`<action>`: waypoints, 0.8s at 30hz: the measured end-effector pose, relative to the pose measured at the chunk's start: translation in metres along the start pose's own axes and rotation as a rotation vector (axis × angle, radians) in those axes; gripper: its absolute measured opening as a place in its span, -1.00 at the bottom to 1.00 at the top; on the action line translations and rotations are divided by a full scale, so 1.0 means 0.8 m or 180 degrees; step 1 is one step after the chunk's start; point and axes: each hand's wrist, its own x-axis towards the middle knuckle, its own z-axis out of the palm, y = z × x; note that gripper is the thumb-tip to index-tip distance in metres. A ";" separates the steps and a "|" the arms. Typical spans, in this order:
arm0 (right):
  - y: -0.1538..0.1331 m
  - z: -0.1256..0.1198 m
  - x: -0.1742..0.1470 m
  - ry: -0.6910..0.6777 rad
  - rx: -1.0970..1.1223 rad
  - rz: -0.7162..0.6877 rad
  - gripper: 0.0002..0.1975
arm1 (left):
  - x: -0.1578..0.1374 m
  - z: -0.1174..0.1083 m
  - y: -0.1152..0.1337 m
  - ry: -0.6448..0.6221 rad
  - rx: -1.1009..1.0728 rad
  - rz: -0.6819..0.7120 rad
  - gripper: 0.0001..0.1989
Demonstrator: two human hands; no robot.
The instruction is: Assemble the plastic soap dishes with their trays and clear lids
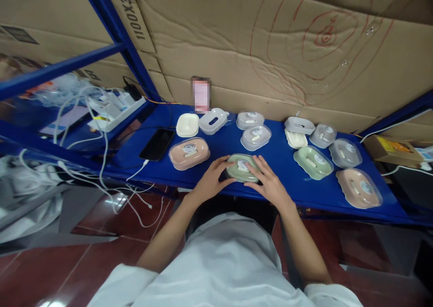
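A pale green lidded box (241,174), like a soap box, lies flat near the table's front edge. It has a clear cover with a round label and a small cream piece on top. My left hand (214,176) grips its left end, fingers at the back and thumb at the front. Round the right end curls my right hand (269,178), with fingers reaching over the cover and thumb at the front. A peach lidded box (184,158) sits to the left of my hands. Just behind them is a lilac-grey lidded box (260,143).
A black phone (156,144) with a white cable lies left. Behind stand a cream dish (187,129), a slotted grey piece (212,125) and an upright phone (201,97). Several boxes, including a green one (321,169) and a peach one (348,192), are at right. Blue frame posts (133,63) border the table.
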 end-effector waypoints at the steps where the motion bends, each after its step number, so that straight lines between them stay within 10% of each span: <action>1: 0.002 -0.001 0.000 0.0002 0.0014 -0.0004 -0.23 | 0.000 0.000 0.001 -0.0008 -0.0013 -0.0014 -0.50; 17: -0.001 -0.022 -0.009 0.0082 -0.0229 0.0078 -0.33 | 0.005 -0.011 0.009 -0.0185 0.0206 0.0048 -0.53; 24: 0.044 -0.051 -0.039 0.0557 -0.1133 0.0569 -0.45 | 0.106 -0.075 -0.004 -0.0201 0.1491 -0.0187 -0.59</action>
